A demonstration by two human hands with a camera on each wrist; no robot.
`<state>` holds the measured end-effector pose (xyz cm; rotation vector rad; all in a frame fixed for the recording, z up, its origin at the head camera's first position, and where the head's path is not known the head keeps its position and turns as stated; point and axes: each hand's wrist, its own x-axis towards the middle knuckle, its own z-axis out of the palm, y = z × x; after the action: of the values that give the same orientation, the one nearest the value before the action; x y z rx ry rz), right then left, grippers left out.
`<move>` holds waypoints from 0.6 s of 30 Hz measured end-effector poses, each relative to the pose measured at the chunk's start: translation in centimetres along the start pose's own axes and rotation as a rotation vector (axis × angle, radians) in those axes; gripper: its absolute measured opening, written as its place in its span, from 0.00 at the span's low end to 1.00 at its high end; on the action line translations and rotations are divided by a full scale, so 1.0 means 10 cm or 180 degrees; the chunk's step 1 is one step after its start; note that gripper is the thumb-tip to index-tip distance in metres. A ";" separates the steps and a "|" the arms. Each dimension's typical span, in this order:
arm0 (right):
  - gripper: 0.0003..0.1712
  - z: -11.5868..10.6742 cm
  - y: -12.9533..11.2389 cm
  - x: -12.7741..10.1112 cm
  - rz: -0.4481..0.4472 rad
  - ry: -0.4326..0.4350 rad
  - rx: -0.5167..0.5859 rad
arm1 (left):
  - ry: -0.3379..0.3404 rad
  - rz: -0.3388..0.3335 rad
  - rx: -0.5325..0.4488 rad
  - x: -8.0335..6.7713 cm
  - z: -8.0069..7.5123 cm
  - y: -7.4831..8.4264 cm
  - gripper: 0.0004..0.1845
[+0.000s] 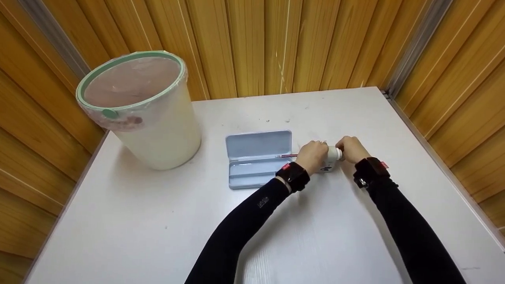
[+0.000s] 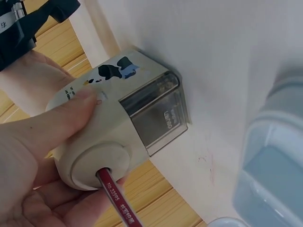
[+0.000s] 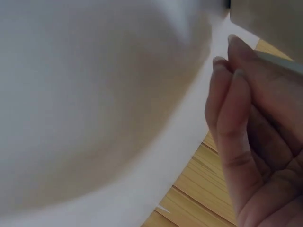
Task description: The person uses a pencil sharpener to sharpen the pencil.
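A cream pencil sharpener with dark and blue patches and a clear shavings drawer stands on the table. My left hand grips its body, the thumb across the printed side. A dark red pencil sits with one end in the sharpener's round front hole; its other end points left over an open light-blue pencil case. At the sharpener's opposite end is my right hand, its thumb and fingertips drawn together at the crank. In the right wrist view the curled fingers hide most of what they pinch.
A tall cream bin with a green rim and a clear liner stands at the table's back left. The white table meets wood-patterned walls behind and at the sides. Small specks lie behind the case.
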<state>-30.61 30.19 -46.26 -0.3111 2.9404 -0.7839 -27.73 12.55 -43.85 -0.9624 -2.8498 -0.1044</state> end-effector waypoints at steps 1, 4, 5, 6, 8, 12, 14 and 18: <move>0.11 0.00 0.01 -0.02 -0.0012 -0.0020 -0.0014 | -0.0009 -0.0025 0.0013 0.00 0.00 0.01 0.16; 0.12 0.01 0.02 -0.08 -0.0011 -0.0062 -0.0030 | -0.0033 -0.0077 0.0024 0.00 0.00 0.03 0.16; 0.12 0.02 0.02 -0.11 0.0007 -0.0074 -0.0029 | -0.0027 -0.0081 0.0008 0.00 0.00 0.04 0.15; 0.11 0.02 0.02 -0.14 0.0021 -0.0082 -0.0018 | -0.0021 -0.0085 -0.0018 -0.01 0.00 0.04 0.13; 0.11 0.03 0.02 -0.20 0.0074 -0.0122 0.0022 | -0.0014 -0.0097 -0.0073 -0.02 0.00 0.06 0.11; 0.12 0.01 -0.01 -0.34 0.0083 -0.0234 0.0095 | -0.0038 -0.0123 -0.0113 -0.02 -0.01 0.06 0.10; 0.10 -0.01 -0.05 -0.41 0.0079 -0.0257 0.0136 | -0.0052 -0.0146 -0.0093 -0.02 -0.02 0.05 0.11; 0.06 -0.06 -0.15 -0.52 0.0037 -0.0216 0.0165 | -0.0088 -0.0196 -0.0034 -0.01 -0.05 0.02 0.14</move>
<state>-25.30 30.31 -44.87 -0.3103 2.8510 -0.8296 -27.47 12.61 -43.38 -0.8852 -2.9078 -0.1133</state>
